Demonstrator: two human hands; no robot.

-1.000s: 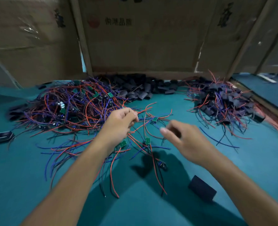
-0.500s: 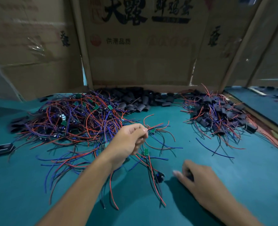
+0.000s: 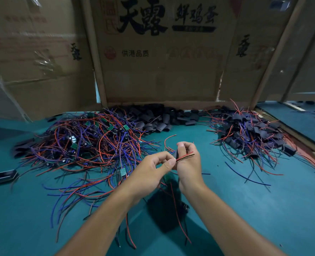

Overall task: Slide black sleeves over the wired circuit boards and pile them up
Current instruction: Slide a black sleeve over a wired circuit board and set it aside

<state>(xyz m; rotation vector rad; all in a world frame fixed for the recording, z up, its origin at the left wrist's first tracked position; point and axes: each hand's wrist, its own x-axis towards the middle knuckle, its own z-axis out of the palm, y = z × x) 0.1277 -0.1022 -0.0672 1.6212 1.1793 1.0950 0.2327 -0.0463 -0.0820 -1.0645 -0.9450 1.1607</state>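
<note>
Fingers of the left hand [image 3: 153, 169] curled, thumb and forefinger pinching the red and black wires [image 3: 185, 157] right where they enter the black sleeve [image 3: 175, 154]. Right hand [image 3: 188, 163] fingers wrapped round that sleeve, holding it upright, thumb on top. Both hands raised above the teal table [image 3: 263, 209], touching each other at the sleeve. The wire ends poke out to the right across the right hand; more red wire curls up behind the sleeve and other leads hang down below the hands (board itself not clearly visible, cannot tell how far it is in).

Left of the hands: big tangle of unsleeved wired boards [image 3: 90, 139], small green boards showing among red, blue and purple wires. Far centre, against the cardboard wall [image 3: 162, 71]: heap of empty black sleeves [image 3: 162, 117]. Right: pile of finished sleeved boards [image 3: 252, 132]. One stray sleeve [image 3: 4, 176] lies at the far left edge of the table.
</note>
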